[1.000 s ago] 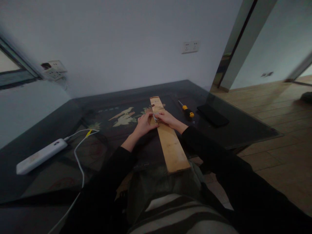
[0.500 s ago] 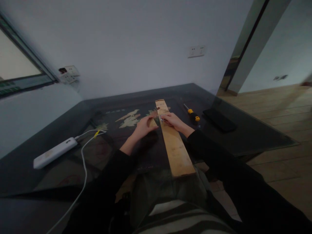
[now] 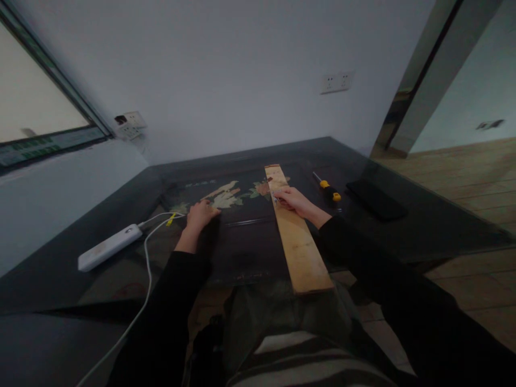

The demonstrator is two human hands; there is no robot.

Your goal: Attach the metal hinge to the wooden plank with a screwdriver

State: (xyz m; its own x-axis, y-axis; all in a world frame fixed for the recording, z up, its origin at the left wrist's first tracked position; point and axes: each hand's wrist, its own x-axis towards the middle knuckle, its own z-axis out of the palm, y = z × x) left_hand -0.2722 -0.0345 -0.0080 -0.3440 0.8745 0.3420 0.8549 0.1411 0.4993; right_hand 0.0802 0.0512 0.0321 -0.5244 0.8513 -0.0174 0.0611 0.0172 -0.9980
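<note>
A long flat wooden board lies lengthwise on the dark table, its near end sticking out over the front edge by my lap. My right hand rests on the board's upper half, fingers pinched on a small shiny metal piece mostly hidden under them. My left hand is well left of the board, low over the tabletop beside the white cable. Its fingers are curled, and what lies under them is hidden.
Right of the board lie a yellow-and-black screwdriver and a black phone-like slab. A white power strip with a yellow-tagged cable sits at left. The dark table has a floral bird picture; a wall stands behind it.
My left hand has left the board's edge, where it held a small tan piece, and moved left towards the cable. My right hand stays at the metal piece. The view has shifted slightly.
</note>
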